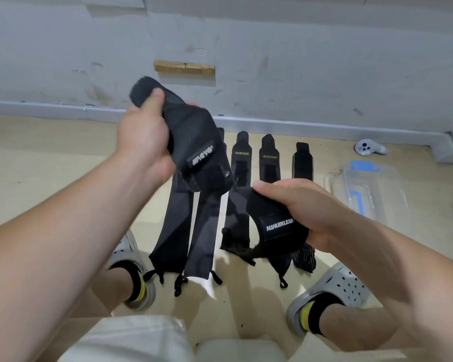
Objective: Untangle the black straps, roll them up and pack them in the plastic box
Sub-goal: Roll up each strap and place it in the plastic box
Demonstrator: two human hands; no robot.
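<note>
Head view: left hand (144, 142), right hand (307, 212) seemingly grip separate straps (273, 220).

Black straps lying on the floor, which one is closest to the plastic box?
The rightmost strap, the only one with thin pale stripes; the plastic box lies to its right.

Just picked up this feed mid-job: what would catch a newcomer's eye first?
Both hands, mid-air at centre: the left hand grips a black strap raised toward the wall, and the right hand holds the MANUEKLEAR strap lower down. Beneath them, more black straps lie flat in a row on the floor, with the clear plastic box at far right.
</note>
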